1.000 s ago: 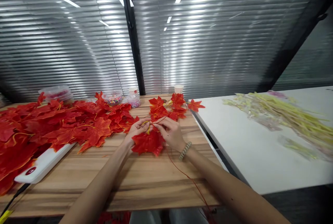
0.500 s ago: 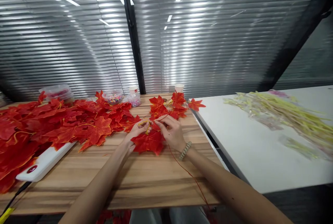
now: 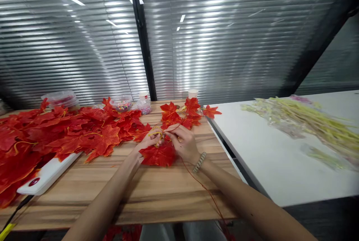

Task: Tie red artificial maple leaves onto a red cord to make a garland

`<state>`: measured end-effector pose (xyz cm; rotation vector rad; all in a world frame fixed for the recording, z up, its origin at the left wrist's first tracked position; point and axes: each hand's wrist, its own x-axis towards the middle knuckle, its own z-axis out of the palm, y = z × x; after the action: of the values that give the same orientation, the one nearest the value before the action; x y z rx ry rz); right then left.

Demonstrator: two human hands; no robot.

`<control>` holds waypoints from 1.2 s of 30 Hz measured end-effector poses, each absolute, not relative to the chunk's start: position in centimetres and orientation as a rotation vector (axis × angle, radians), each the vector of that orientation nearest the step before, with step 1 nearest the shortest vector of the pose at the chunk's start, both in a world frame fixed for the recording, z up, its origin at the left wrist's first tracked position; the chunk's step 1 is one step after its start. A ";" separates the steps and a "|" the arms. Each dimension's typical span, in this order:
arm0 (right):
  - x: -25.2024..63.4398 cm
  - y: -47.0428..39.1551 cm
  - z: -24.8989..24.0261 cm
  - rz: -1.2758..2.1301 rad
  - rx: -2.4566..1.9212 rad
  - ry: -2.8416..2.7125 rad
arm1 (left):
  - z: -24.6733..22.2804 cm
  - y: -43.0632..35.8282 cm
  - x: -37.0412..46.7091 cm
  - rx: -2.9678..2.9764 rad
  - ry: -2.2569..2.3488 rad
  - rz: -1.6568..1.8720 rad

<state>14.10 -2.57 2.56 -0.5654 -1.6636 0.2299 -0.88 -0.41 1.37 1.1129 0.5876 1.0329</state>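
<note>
My left hand [image 3: 152, 139] is closed on the yellow stem of a red artificial maple leaf [image 3: 158, 155], whose blade hangs just below my fingers. Close beside it, my right hand [image 3: 184, 143] pinches a thin red cord [image 3: 202, 185] near the stem. From there the cord runs down past my wrist and over the table's front edge. Just beyond my hands, several red leaves [image 3: 169, 113] lie in a cluster. Where cord and stem meet is partly covered by my fingers.
A broad pile of red maple leaves [image 3: 84, 132] covers the wooden table's left side, partly over a white power strip [image 3: 47, 175]. Behind stand tubs of beads [image 3: 122, 104] and paper cups [image 3: 193, 93]. On the white table [image 3: 252, 151] at right lie yellow-green strips [image 3: 311, 121].
My hands stay close together, with small finger movements at the stem and cord. The held leaf has shifted slightly left.
</note>
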 end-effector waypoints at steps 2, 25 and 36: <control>14.1 -2.6 2.5 0.199 -0.565 -1.668 | 1.4 -0.4 -0.9 1.107 0.543 1.017; 14.2 -4.1 2.5 -0.218 -0.444 -1.820 | -0.6 0.9 -2.4 1.035 0.252 0.824; 14.2 -4.0 2.5 -0.200 -0.431 -1.806 | -0.1 0.5 -2.3 1.064 0.271 0.840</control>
<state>14.16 -4.00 2.48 -0.4313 -1.8056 -0.1998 -2.31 0.54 -0.11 1.0644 0.2710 0.8404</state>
